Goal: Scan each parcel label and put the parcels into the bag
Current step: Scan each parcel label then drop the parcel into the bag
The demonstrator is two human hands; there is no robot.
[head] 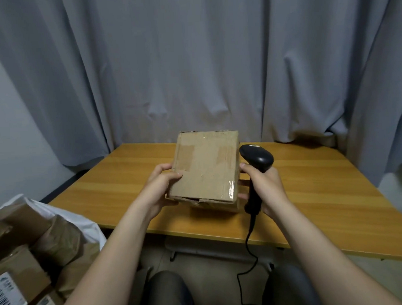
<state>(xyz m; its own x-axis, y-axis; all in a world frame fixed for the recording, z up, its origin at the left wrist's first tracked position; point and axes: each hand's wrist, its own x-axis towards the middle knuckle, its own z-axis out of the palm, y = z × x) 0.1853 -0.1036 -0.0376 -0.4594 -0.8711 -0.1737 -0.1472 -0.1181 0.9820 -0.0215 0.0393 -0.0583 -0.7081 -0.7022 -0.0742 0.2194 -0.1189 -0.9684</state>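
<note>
Off the table's left front corner, the white bag [92, 228] appears to hold several brown parcels [58, 239] already, so we judge a good part of the job done. Over the middle of the table [325, 192], near its front edge, our left hand [162, 189] grips the left side of a cardboard box [205, 168] whose upturned face shows only tape and no label. At the box's right side our right hand [267, 188] is wrapped round the handle of the black scanner [257, 160], so this parcel seems yet to be scanned and bagged.
</note>
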